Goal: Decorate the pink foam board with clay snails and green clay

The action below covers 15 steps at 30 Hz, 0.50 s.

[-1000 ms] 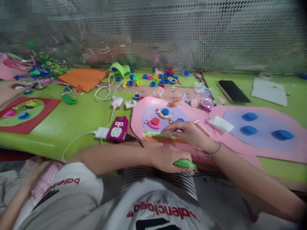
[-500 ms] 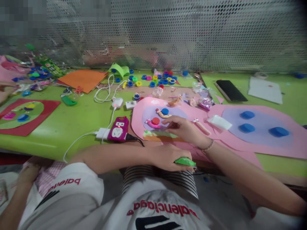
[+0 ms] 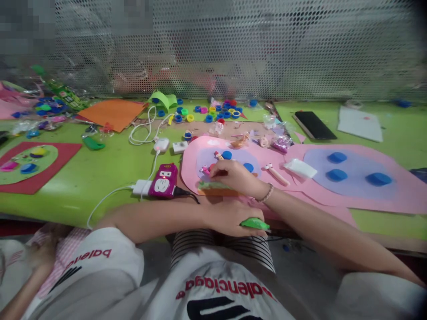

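My left hand (image 3: 230,217) lies low at the table's front edge, its fingers wrapped round a lump of green modelling clay (image 3: 255,223). Above it, my right hand (image 3: 235,175) reaches over a pink and lilac paper cutout (image 3: 190,160), fingers bunched. Its fingertips are at a small pink clay snail (image 3: 204,170) and partly cover the red cap there; whether they pinch anything is hidden. A cream clay piece (image 3: 218,155) sits beside a blue bottle cap (image 3: 227,154). Another blue cap (image 3: 248,167) shows right of my hand. A pale clay strip (image 3: 277,174) lies farther right.
A purple power socket (image 3: 164,181) with white cables stands left of the cutout. Loose caps (image 3: 213,111) and scraps lie behind. At right are a white packet (image 3: 300,168), a second cutout with blue caps (image 3: 337,174) and a phone (image 3: 315,125). Another person's arm (image 3: 43,262) is at lower left.
My right hand has moved left across the cutout, from beside the caps to the pink snail, uncovering the right blue cap. My left hand still holds the green clay; the view has shifted slightly.
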Tool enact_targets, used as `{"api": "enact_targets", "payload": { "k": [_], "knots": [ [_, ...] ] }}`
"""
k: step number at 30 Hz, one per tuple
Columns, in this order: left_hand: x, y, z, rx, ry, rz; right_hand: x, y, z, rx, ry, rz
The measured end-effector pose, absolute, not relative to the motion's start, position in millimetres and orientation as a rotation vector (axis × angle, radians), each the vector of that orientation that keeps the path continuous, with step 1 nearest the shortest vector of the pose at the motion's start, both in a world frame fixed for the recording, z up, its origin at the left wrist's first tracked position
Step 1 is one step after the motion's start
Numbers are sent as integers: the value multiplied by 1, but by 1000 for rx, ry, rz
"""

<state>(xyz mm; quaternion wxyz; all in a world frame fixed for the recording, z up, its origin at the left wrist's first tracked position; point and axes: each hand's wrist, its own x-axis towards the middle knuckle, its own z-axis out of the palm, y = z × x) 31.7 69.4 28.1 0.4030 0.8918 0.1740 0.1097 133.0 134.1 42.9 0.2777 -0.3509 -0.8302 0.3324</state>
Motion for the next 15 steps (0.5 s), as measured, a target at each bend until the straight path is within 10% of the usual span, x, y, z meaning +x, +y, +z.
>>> {"api": "enact_targets", "payload": {
  "k": [15],
  "knots": [
    [32, 69, 29, 2189, 366, 344, 115, 130, 40, -965, -2428, 803]
  ]
}}
